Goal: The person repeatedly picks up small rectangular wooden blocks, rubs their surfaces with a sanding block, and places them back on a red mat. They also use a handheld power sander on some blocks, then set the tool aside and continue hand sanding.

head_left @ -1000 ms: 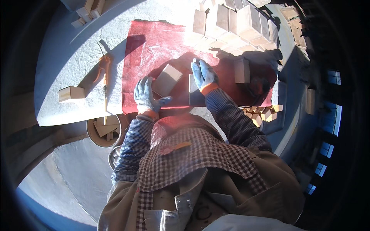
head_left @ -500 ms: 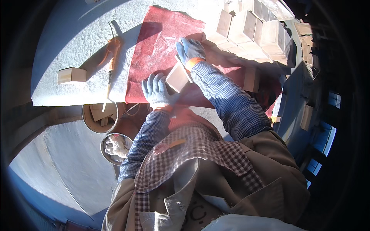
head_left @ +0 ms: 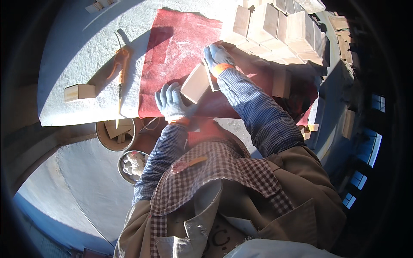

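Pale table (head_left: 77, 112) in hard sunlight

Far to the left of the left hand (head_left: 173, 102), a wooden block (head_left: 80, 92) sits on the table. Nearer that hand lies an orange tool (head_left: 121, 71), its slim tip at the table's near edge. Below and left of the hand, a bin (head_left: 111, 145) holds wood scraps (head_left: 119, 130); beside the left forearm, a tub (head_left: 120, 171) holds white cloth (head_left: 134, 163).

Gloved and palm down on a red cloth (head_left: 161, 49), the left hand is spread with its fingers apart, gripping nothing. Its thumb is just beside the lower end of a box (head_left: 195, 84); whether they touch cannot be told. That box lies aslant on the red cloth, between the two hands.

Along the box's right side leans a thin panel (head_left: 212, 81), its upper end grasped by the gloved right hand (head_left: 218, 56), fingers bent. Beyond and right of this hand rises a stack (head_left: 275, 32) of boxes. Right of the right forearm, a shaded box (head_left: 282, 83) stands; windows (head_left: 372, 146) glow farthest right.
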The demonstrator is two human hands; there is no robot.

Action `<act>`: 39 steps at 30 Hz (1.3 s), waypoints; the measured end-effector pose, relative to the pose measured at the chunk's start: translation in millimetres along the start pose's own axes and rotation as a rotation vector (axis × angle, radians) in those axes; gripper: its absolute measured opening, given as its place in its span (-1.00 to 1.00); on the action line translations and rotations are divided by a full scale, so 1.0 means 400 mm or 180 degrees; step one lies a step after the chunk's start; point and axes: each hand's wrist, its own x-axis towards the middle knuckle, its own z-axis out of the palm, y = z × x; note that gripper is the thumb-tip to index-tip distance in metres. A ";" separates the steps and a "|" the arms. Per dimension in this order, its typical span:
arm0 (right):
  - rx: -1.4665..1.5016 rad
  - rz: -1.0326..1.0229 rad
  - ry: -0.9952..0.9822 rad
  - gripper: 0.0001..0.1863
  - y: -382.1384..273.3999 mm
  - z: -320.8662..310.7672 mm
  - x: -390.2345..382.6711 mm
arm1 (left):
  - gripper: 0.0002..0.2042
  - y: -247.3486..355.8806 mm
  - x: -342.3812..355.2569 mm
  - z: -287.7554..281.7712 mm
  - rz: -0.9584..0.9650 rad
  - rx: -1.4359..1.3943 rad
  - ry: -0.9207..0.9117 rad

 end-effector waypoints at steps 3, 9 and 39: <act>0.0587 0.0358 0.0294 -0.53 0.057 -0.001 -0.117 | -0.19 -0.004 0.000 0.004 0.0082 -0.0031 0.0065; 0.2798 0.0770 -0.0310 -0.47 0.059 0.077 -0.349 | -0.33 0.051 -0.001 0.009 -0.0733 -0.2521 -0.1242; 0.1325 -0.0586 0.0242 -0.65 0.055 0.046 -0.221 | -0.43 0.021 0.416 0.074 -0.0881 -0.2482 -0.0179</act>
